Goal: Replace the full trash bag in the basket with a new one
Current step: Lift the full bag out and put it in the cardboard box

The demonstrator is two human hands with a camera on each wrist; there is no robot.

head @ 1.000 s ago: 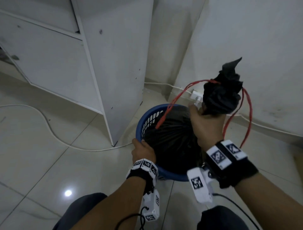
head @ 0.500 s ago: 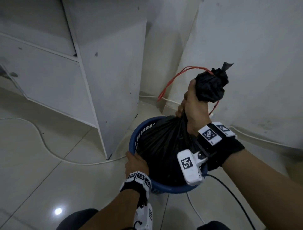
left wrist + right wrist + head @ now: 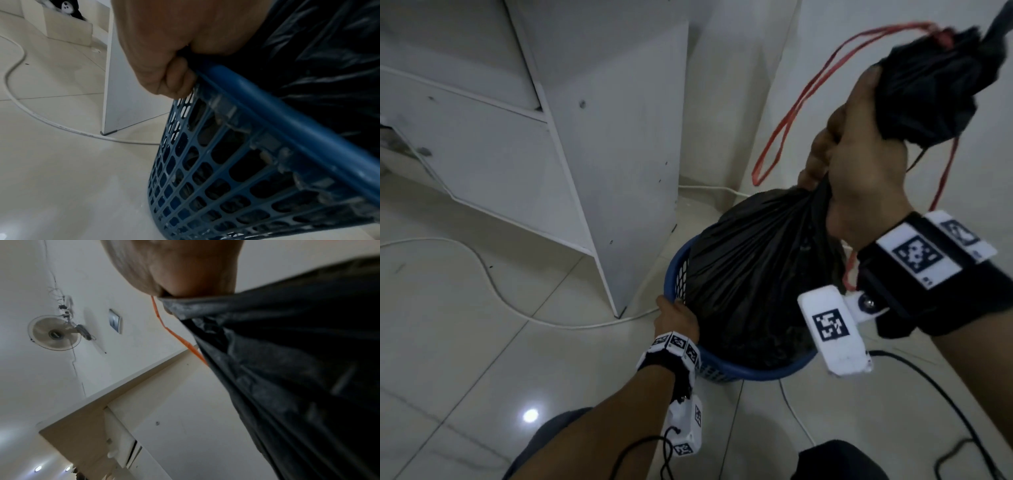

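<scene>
A full black trash bag (image 3: pixel 750 274) rises partly out of the blue mesh basket (image 3: pixel 750 371) on the tiled floor. My right hand (image 3: pixel 859 164) grips the bag's gathered neck, with the bunched top (image 3: pixel 935 85) and red drawstrings (image 3: pixel 794 113) sticking out above the fist. In the right wrist view the stretched bag (image 3: pixel 298 369) hangs from the fist (image 3: pixel 185 272). My left hand (image 3: pixel 676 317) grips the basket's near-left rim; the left wrist view shows the fingers (image 3: pixel 170 81) curled over the blue rim (image 3: pixel 287 123), with the bag (image 3: pixel 329 48) bulging above it.
A white cabinet (image 3: pixel 602 137) stands just left of the basket, walls close behind and to the right. A white cable (image 3: pixel 482 274) snakes across the floor under the cabinet corner. A black cable (image 3: pixel 935 394) lies on the floor at the right.
My right hand has pulled the bag's neck upward, and the bag has risen and stretched out of the basket. My left hand has stayed on the rim.
</scene>
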